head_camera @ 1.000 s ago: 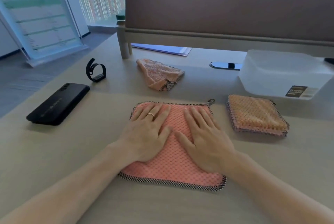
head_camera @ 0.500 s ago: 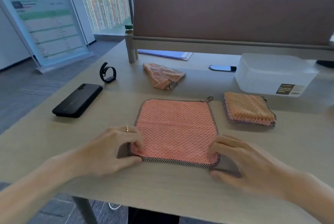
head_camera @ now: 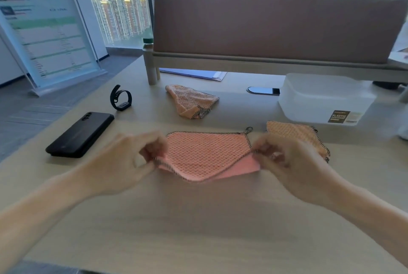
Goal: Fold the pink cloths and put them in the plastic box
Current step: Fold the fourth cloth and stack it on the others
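Note:
A pink cloth (head_camera: 205, 154) with a dark checked edge lies in the middle of the table, its near edge lifted off the surface. My left hand (head_camera: 134, 161) pinches its near left corner and my right hand (head_camera: 284, 161) pinches its near right corner. A folded pink cloth (head_camera: 293, 135) lies to the right, partly behind my right hand. A crumpled pink cloth (head_camera: 192, 103) sits farther back. The translucent plastic box (head_camera: 324, 99), with a dark label, stands at the back right.
A black phone (head_camera: 80, 134) and a black wristband (head_camera: 121, 101) lie at the left. A brown padded divider (head_camera: 276, 28) runs along the table's back, with papers (head_camera: 198, 73) and a dark oval insert (head_camera: 262, 90) under it.
Both hands went from lying flat on the cloth to its near corners and have lifted the near edge up and toward the far edge. The camera view has tilted upward.

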Demonstrator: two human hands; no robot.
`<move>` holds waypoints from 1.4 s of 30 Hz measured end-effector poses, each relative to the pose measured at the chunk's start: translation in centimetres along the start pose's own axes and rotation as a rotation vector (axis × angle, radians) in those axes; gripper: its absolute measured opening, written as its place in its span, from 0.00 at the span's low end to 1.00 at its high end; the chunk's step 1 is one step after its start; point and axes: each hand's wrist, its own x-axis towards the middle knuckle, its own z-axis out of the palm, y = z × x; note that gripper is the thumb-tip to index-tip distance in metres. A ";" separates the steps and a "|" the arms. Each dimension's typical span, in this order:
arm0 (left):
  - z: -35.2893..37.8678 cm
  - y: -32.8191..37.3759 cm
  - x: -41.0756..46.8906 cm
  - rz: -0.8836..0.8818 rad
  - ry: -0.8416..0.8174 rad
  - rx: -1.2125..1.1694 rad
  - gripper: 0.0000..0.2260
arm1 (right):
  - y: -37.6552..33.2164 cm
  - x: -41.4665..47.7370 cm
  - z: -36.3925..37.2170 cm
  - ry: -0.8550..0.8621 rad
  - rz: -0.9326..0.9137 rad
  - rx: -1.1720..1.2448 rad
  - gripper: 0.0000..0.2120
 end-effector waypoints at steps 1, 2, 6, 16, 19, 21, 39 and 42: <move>-0.5 0.2 1.3 -0.029 0.010 -0.090 0.11 | 0.1 1.3 -0.3 0.031 0.043 -0.002 0.06; -0.9 0.1 2.6 -0.069 0.021 -0.161 0.08 | 0.3 2.6 -0.5 0.047 0.085 -0.013 0.05; -0.2 -2.6 7.3 -0.219 0.101 -0.204 0.02 | 1.9 7.3 -0.2 0.005 0.235 -0.139 0.02; 4.8 -6.3 8.8 -0.375 0.090 0.164 0.05 | 3.8 9.1 3.5 -0.153 0.284 -0.515 0.07; 4.5 -6.3 8.9 -0.371 0.113 0.143 0.01 | 3.9 9.5 3.3 -0.097 0.271 -0.511 0.06; 4.5 -6.3 9.0 -0.393 0.137 0.149 0.01 | 3.9 9.8 3.1 -0.076 0.272 -0.509 0.06; 9.6 -3.7 7.7 -0.269 -0.239 0.412 0.38 | 2.5 6.7 9.9 -0.349 0.215 -0.427 0.41; 8.5 -4.3 7.3 -0.323 -0.274 0.392 0.33 | 2.6 6.4 9.3 -0.375 0.282 -0.404 0.44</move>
